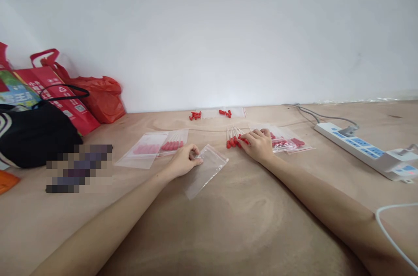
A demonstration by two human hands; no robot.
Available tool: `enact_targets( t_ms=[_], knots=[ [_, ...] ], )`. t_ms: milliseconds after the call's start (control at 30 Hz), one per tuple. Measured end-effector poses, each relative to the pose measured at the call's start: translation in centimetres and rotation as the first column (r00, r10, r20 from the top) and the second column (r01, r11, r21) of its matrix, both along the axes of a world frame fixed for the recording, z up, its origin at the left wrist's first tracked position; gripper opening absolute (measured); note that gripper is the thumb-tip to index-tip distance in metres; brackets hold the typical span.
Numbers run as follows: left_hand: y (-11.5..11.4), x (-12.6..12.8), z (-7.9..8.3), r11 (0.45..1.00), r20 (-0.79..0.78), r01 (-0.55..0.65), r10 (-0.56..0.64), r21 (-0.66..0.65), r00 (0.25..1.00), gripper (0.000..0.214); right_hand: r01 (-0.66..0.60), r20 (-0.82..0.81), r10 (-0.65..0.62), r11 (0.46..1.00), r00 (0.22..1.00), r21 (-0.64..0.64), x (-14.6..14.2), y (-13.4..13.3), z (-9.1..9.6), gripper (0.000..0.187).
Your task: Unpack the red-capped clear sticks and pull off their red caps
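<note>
My left hand (pixel 184 159) is curled and pinches the edge of an empty clear zip bag (pixel 209 169) lying on the tan table. My right hand (pixel 257 143) rests on a loose row of red-tipped droppers (pixel 232 139), fingers bent over their red ends; whether it grips one I cannot tell. Just right of that hand lie clear bags filled with red-tipped droppers (pixel 289 142). Two more filled bags (pixel 153 147) lie to the left of my left hand.
Small red caps (pixel 195 115) and another small pile of red caps (pixel 225 113) lie near the wall. A white power strip (pixel 365 149) with cables sits at the right. A black bag (pixel 32 134) and red shopping bags (pixel 75 93) stand at the left.
</note>
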State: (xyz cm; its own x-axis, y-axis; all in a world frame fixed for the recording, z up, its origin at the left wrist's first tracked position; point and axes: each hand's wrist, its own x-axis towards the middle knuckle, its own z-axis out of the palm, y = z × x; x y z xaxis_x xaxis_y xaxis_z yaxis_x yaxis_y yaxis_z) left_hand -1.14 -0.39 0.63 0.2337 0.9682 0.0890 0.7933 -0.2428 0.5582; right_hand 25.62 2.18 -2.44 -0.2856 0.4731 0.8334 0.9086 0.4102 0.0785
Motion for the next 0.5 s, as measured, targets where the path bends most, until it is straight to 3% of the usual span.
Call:
enact_targets(
  t_ms=[100, 267, 400, 500],
  knots=[
    [0.1, -0.2, 0.0, 0.998, 0.032, 0.034, -0.033, -0.043, 0.999, 0.019, 0.016, -0.006, -0.016, 1.000, 1.000, -0.002, 0.1, 0.0, 0.0, 0.019],
    [-0.1, 0.0, 0.1, 0.996, 0.067, 0.093, -0.092, -0.006, 0.993, 0.011, 0.005, 0.025, -0.003, 0.997, 1.000, -0.083, 0.2, 0.1, -0.2, 0.024],
    [0.7, -0.6, 0.5, 1.000, 0.091, 0.006, -0.007, 0.013, 0.996, 0.017, 0.006, 0.025, -0.003, 0.995, 1.000, -0.102, 0.1, 0.1, -0.3, 0.028],
    [2.1, -2.7, 1.5, 0.988, 0.204, -0.141, 0.124, 0.069, 0.971, 0.021, 0.008, 0.013, -0.007, 0.994, 1.000, -0.107, 0.0, 0.0, -0.3, 0.028]
  ],
)
